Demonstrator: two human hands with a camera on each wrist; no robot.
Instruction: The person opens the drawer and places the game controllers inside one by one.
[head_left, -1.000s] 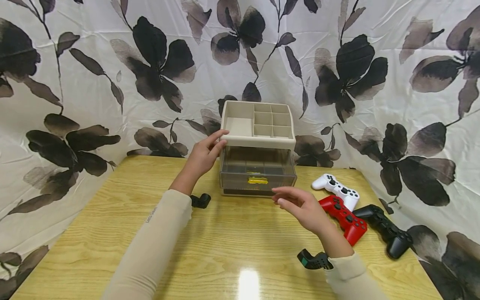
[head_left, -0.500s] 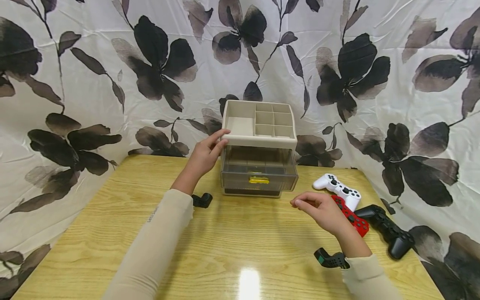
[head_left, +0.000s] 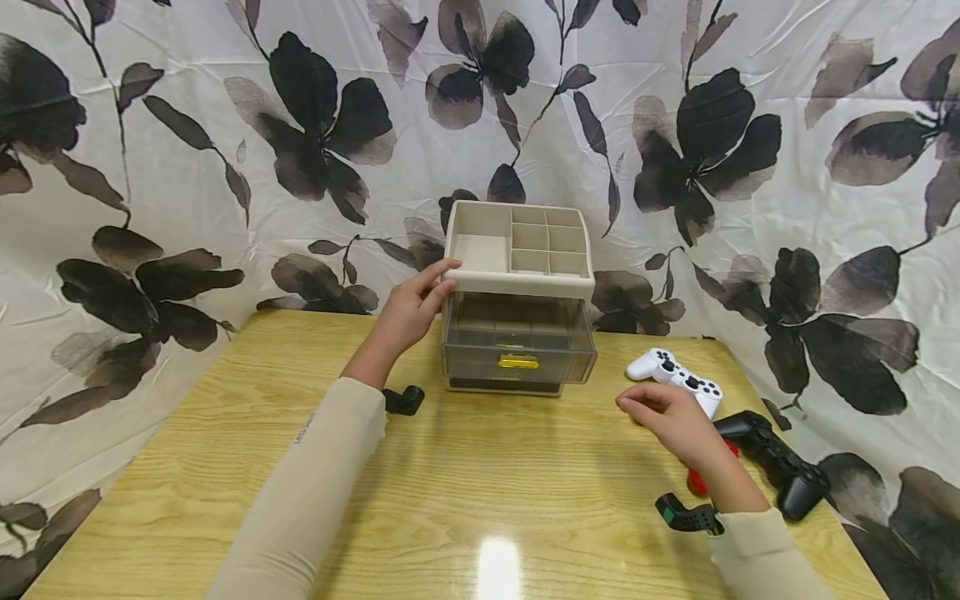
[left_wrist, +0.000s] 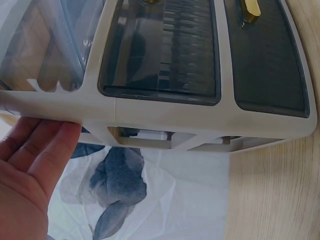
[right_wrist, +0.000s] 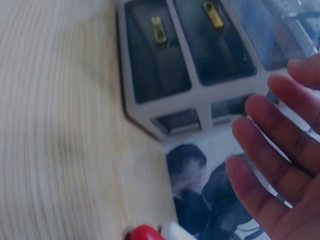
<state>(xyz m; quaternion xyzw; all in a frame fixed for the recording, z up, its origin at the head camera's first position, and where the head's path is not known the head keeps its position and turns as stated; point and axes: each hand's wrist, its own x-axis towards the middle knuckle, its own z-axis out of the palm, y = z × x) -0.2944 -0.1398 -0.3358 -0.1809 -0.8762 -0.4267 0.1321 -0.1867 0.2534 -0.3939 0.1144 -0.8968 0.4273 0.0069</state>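
A beige organizer point(head_left: 517, 282) with smoke-tinted drawers stands at the back of the table. My left hand point(head_left: 408, 312) rests its fingers on the upper left corner. In the left wrist view, the left hand point(left_wrist: 37, 165) lays straight fingers against the organizer's side wall point(left_wrist: 150, 112). A see-through top drawer point(head_left: 480, 364) with a gold handle point(head_left: 519, 361) sticks out at the front. Holding nothing, my right hand point(head_left: 671, 421) hovers right of the drawer, fingers slightly bent. In the right wrist view, the right hand point(right_wrist: 285, 185) has its fingers spread.
A white game controller point(head_left: 652, 364) lies at the right, partly behind the right hand. Mostly hidden under that hand is a red controller point(head_left: 697, 483). A black controller point(head_left: 776, 460) lies near the table's right edge. Floral fabric point(head_left: 480, 125) hangs behind the table point(head_left: 480, 467).
My right hand has moved right, away from the drawer front, and now covers most of the red controller. The left hand stays at the organizer's corner.
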